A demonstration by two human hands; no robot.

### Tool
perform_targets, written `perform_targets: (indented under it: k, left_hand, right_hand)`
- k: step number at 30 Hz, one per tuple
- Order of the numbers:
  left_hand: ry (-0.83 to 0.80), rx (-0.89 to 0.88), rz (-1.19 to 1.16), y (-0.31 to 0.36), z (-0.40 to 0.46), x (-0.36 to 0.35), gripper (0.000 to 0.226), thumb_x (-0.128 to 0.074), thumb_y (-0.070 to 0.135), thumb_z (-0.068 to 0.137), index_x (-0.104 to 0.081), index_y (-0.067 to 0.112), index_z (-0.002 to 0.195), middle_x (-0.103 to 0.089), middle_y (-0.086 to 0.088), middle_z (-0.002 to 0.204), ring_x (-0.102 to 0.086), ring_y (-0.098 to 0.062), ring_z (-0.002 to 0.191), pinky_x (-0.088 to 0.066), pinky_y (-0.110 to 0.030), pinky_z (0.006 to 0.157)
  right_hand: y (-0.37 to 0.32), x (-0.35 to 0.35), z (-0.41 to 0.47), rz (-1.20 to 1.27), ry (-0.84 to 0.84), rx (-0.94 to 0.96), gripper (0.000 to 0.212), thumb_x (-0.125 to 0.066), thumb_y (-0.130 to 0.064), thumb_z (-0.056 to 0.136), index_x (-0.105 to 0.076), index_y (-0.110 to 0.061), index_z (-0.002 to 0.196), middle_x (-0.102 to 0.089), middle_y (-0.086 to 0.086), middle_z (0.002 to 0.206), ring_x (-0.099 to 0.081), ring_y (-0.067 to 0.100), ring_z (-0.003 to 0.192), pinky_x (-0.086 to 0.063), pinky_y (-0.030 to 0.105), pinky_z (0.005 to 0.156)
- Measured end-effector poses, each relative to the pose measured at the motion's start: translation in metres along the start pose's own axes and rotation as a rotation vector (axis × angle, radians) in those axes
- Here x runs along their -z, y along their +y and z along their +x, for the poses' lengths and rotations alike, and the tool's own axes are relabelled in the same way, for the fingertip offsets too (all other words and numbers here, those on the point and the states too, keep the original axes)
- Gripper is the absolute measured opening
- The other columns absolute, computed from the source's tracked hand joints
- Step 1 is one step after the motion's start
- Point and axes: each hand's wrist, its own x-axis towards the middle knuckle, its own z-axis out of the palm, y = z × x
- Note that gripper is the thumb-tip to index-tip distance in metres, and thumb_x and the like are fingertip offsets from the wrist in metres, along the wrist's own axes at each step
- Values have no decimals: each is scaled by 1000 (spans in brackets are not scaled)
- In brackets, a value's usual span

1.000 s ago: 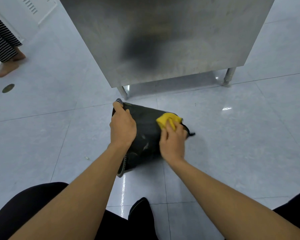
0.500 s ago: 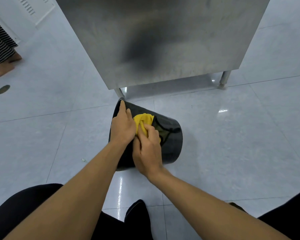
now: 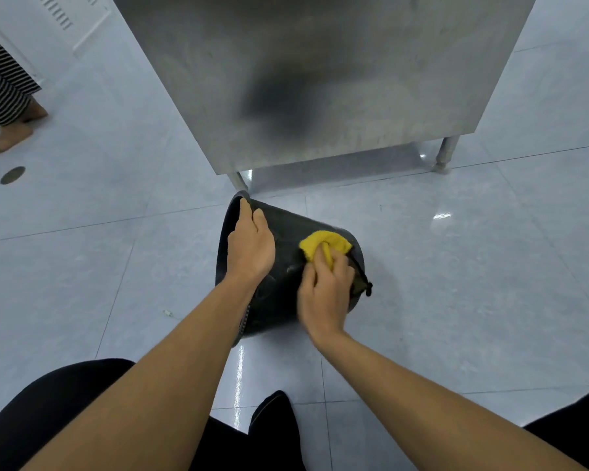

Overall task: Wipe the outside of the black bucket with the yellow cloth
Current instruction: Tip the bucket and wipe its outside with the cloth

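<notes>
The black bucket (image 3: 283, 294) lies tipped on its side on the tiled floor, its open rim to the left and its base to the right. My left hand (image 3: 250, 246) grips the rim at the top left, fingers hooked over the edge. My right hand (image 3: 325, 290) presses the bunched yellow cloth (image 3: 323, 243) against the bucket's outer wall near the base end. The cloth sticks out above my fingers. Part of the bucket's wall is hidden under both hands.
A stainless steel cabinet (image 3: 320, 79) on short legs (image 3: 444, 158) stands just behind the bucket. Another person's bare feet (image 3: 14, 130) and striped trousers are at the far left, near a floor drain (image 3: 12, 175). My dark-clad knees and shoe (image 3: 274, 423) fill the bottom edge.
My right hand slid the yellow cloth from beside my left hand back to the right, toward the bucket's base end. My left hand stayed on the rim.
</notes>
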Motion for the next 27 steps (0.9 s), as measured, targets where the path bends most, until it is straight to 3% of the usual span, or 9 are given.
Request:
perform_targets:
  k: [3,6,9,12,15,19,21,24,27]
  left_hand:
    - [19,-44,54,-7,4,-1,49,-27,29,107,-33,16,154,-60,9,107,-54,-8,91,-34,-22,85]
    - [102,-132,130,-16,7,-4,37,-35,25,105,-55,6,129,-57,-4,96,-56,-16,84,-34,-20,71]
    - [123,-198,200,-24,3,-5,42,-42,16,101,-46,7,142,-50,-9,113,-51,-16,94,-32,-13,76]
    - [85,-129,224,-24,4,-2,52,-39,15,106,-27,11,156,-58,-13,121,-56,-19,101,-46,-28,89]
    - [69,-58,245,-19,6,0,51,-36,16,107,-23,13,157,-63,-14,123,-61,-25,106,-49,-36,96]
    - [90,-91,228,-17,10,-1,48,-32,16,107,-29,13,155,-57,-5,94,-56,-21,90,-41,-30,80]
    - [89,-94,240,-16,12,-2,47,-33,16,106,-32,13,153,-57,-3,92,-51,-17,82,-38,-27,75]
    - [82,-101,252,-15,11,0,44,-33,15,107,-37,13,150,-65,-13,111,-52,-16,83,-37,-24,75]
    - [76,-110,261,-14,8,3,44,-33,14,107,-35,13,151,-60,-16,128,-57,-29,108,-40,-28,84]
  right_hand:
    - [-33,-3,-16,136,-57,235,36,-43,-24,98,-63,-13,126,-55,6,126,-51,25,101,-49,38,77]
    - [-33,-6,-16,135,-75,323,34,-47,-24,100,-61,-15,130,-53,5,128,-53,22,107,-54,38,68]
    - [-2,-9,-3,22,-58,285,40,-47,-27,98,-60,-14,134,-53,11,131,-52,29,111,-56,41,69]
    - [35,-5,5,-38,-25,52,39,-46,-25,102,-56,-17,139,-47,11,134,-51,30,114,-53,38,83]
    - [49,0,4,-69,4,-83,33,-48,-20,103,-58,-16,134,-45,7,129,-56,27,107,-51,30,76]
    - [13,-9,-4,112,-25,198,31,-48,-17,99,-64,-11,125,-55,10,117,-58,31,100,-53,41,77]
    - [-10,-13,-10,165,-82,353,30,-50,-21,99,-63,-13,125,-59,10,118,-59,30,100,-54,42,73]
    - [-19,-12,-9,94,-71,463,27,-56,-25,99,-68,-15,121,-60,6,117,-59,23,97,-55,37,60]
    - [0,-13,1,8,-20,421,33,-54,-29,97,-67,-17,125,-59,10,121,-57,28,103,-54,34,61]
